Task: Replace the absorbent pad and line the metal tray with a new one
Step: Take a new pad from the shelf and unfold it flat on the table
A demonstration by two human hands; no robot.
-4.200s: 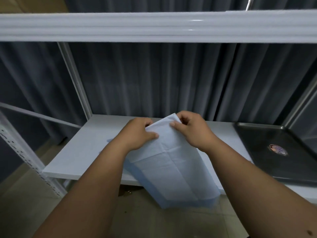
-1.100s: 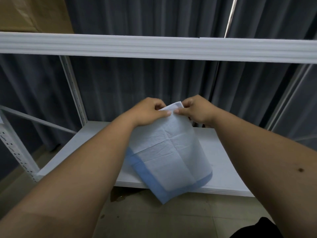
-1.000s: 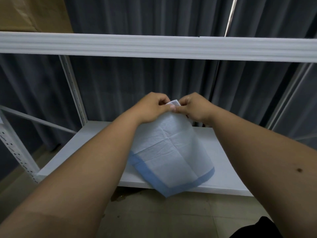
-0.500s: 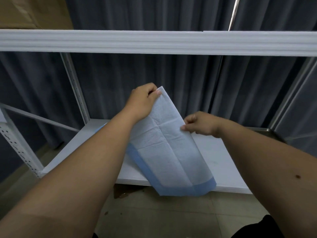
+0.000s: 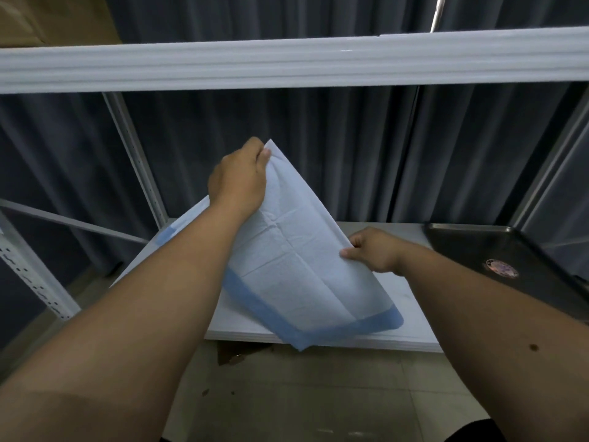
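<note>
The folded absorbent pad is pinched by the left hand and right hand, not yet laid in the metal tray at three o'clock

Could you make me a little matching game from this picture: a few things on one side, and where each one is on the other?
Things:
1. pad
2. tray
3. left hand
4. right hand

Places:
A. on the shelf, far right
B. pinching the pad's right edge
C. held up between both hands
D. gripping the pad's top corner

Pairs: 1-C, 2-A, 3-D, 4-B
</note>
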